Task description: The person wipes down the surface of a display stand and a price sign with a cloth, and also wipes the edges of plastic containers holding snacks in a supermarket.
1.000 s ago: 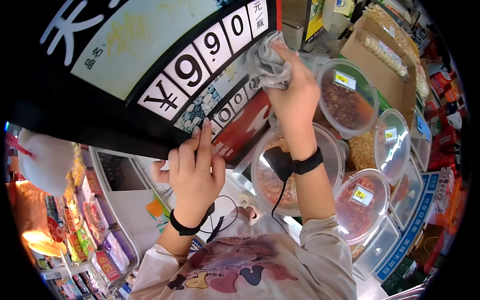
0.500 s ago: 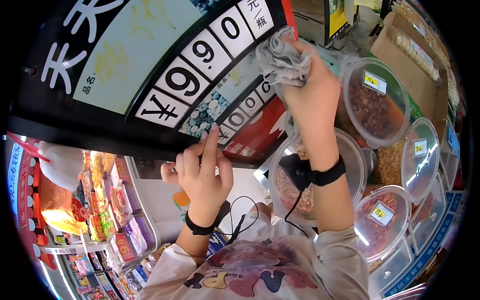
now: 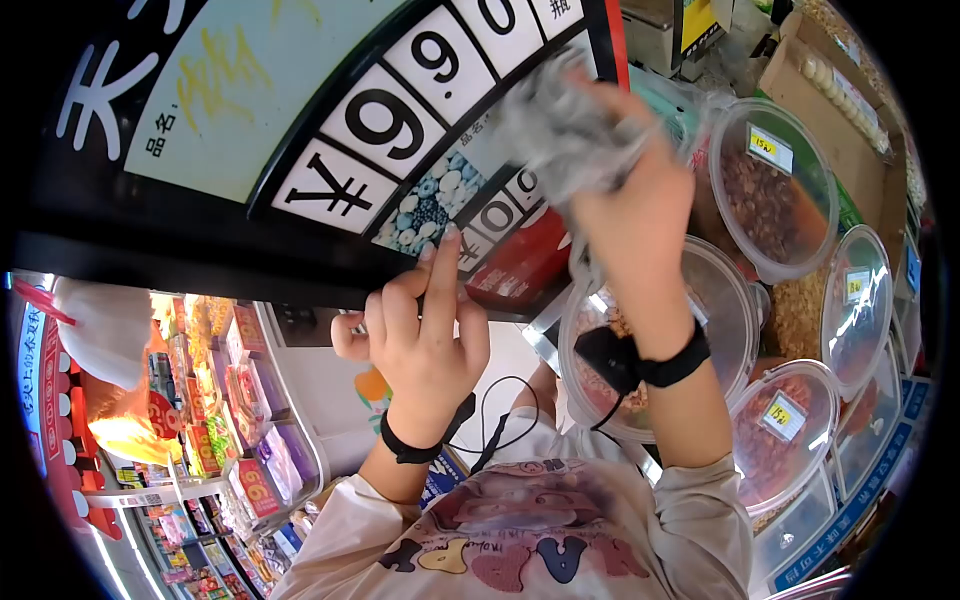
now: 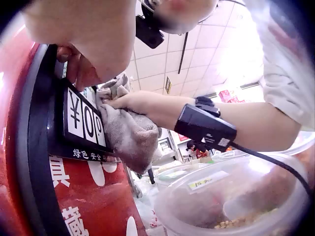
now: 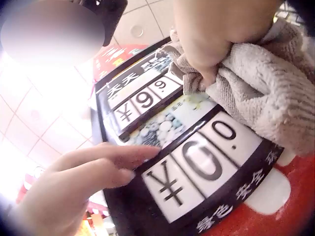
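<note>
A grey cloth [image 3: 565,125] is bunched in my right hand [image 3: 640,205], blurred over the right side of a black-framed price sign [image 3: 150,245]. In the right wrist view the ribbed cloth [image 5: 268,88] overlaps the sign's face and hangs past its edge. My left hand [image 3: 425,335] is at the sign's lower edge, two fingers extended with their tips at the blueberry picture [image 3: 440,200]. The left wrist view shows the cloth [image 4: 130,135] beside the ¥0.0 number cards [image 4: 86,118]. A red panel [image 3: 515,265] lies below those cards.
Lidded clear tubs of food [image 3: 775,180] with price labels stand to the right, another tub [image 3: 725,320] just under my right forearm. Behind them is a cardboard box [image 3: 830,110]. Shelves of packaged goods [image 3: 260,420] are at the left, near a hanging white object [image 3: 105,335].
The cloth in my right hand has shifted slightly across the sign and is now motion-blurred. My left fingertips stay at the sign's lower edge. The head view has shifted.
</note>
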{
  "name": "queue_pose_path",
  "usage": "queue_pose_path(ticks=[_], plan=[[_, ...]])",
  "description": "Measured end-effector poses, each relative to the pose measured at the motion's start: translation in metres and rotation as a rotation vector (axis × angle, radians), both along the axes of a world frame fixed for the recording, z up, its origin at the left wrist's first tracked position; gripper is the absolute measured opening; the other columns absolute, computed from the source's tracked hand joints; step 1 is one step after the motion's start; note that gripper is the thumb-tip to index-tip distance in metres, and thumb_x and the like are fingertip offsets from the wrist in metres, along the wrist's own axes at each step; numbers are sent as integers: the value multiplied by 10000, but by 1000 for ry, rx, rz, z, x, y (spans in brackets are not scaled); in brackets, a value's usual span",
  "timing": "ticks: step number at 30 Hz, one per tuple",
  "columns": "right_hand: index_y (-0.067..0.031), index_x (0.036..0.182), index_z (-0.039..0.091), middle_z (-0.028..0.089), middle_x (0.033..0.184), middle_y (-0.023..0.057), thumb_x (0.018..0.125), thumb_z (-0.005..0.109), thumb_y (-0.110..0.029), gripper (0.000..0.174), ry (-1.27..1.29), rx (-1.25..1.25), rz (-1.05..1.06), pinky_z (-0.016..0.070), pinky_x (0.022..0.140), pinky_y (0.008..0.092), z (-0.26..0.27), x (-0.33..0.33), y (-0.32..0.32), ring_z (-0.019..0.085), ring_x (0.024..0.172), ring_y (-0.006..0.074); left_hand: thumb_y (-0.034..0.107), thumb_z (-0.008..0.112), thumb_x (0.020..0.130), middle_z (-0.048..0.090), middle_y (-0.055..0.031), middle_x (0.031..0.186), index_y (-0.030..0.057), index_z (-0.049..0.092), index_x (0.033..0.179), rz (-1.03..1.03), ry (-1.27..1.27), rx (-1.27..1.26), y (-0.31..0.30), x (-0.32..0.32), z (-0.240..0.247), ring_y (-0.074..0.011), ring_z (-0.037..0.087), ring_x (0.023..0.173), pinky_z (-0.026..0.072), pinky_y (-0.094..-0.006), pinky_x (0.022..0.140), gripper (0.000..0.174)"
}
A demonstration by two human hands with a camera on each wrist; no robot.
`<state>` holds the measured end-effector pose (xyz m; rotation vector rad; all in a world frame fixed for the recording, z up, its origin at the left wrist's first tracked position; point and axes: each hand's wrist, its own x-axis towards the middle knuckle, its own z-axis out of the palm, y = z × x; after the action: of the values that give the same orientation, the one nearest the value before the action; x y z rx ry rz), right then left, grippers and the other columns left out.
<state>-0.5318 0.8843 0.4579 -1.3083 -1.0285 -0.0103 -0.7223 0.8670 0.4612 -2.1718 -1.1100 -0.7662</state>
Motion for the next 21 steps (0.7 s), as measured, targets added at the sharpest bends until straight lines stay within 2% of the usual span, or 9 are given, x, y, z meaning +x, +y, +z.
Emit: queue_pose_path(ticks=[3, 4, 7, 8, 11, 14, 17, 18, 21], plan=[[-87, 1179, 637, 723, 983, 103, 777, 755, -157, 425, 161, 27, 24, 523, 808, 280, 3, 13, 8, 684, 885, 157, 147, 633, 687, 574, 68, 904, 177, 714, 1187, -16, -15, -8, 1, 0, 1, -115, 477, 751, 204, -387, 876, 508], [-93, 1173, 647, 720, 968, 99, 759, 774, -176, 441, 139, 3, -9, 519, 796, 274, 1, 8, 8, 673, 871, 151, 149, 633, 687, 570, 66, 898, 176, 712, 1189, -20, -17, -14, 1, -1, 1, -115, 480, 749, 204, -387, 873, 509], [-139, 1151, 663, 704, 1009, 136, 695, 746, -67, 469, 64, -22, 47, 548, 797, 378, 4, -22, -9, 684, 943, 307, 156, 636, 688, 562, 61, 892, 173, 706, 1196, -26, -16, -37, -1, -1, 4, -117, 487, 746, 203, -389, 867, 513], [-145, 1155, 666, 693, 1062, 127, 683, 728, -19, 493, -5, 36, 54, 548, 823, 387, 2, -33, -13, 674, 980, 320, 123, 635, 765, 551, 38, 889, 155, 684, 1225, -21, 1, -58, -4, 0, 6, -123, 490, 801, 217, -373, 852, 464], [-156, 1136, 672, 686, 1087, 110, 648, 697, 73, 539, -82, 150, 80, 547, 838, 392, 0, -39, -15, 663, 994, 314, 123, 635, 760, 552, 36, 887, 154, 688, 1216, -40, -8, -17, -1, -1, 3, -124, 494, 799, 217, -377, 861, 461], [-146, 1124, 666, 690, 1050, 127, 658, 705, 50, 507, -107, 70, 64, 550, 808, 371, 5, -26, -14, 673, 967, 308, 120, 634, 751, 558, 39, 891, 153, 691, 1213, -40, 1, -29, -2, -3, 4, -122, 496, 803, 214, -376, 871, 467], [-136, 1118, 660, 699, 949, 140, 687, 724, 2, 457, 99, -76, 10, 549, 771, 343, 7, -8, -5, 687, 890, 317, 116, 632, 744, 569, 43, 900, 154, 692, 1217, -43, 11, -18, 0, -3, 4, -120, 495, 806, 209, -373, 874, 478], [-68, 1150, 646, 727, 970, 88, 725, 759, -18, 442, 178, -154, 26, 516, 782, 274, 7, 3, 0, 680, 889, 141, 115, 631, 744, 571, 44, 903, 155, 692, 1220, -42, 6, -22, 0, -3, 5, -119, 495, 805, 209, -372, 873, 481], [-53, 1148, 645, 729, 977, 82, 755, 790, -69, 420, 86, 1, -12, 513, 792, 274, 5, 20, 10, 678, 883, 146, 115, 628, 746, 579, 47, 912, 156, 690, 1226, -44, 4, -41, -3, -3, 6, -117, 493, 802, 209, -370, 869, 486]])
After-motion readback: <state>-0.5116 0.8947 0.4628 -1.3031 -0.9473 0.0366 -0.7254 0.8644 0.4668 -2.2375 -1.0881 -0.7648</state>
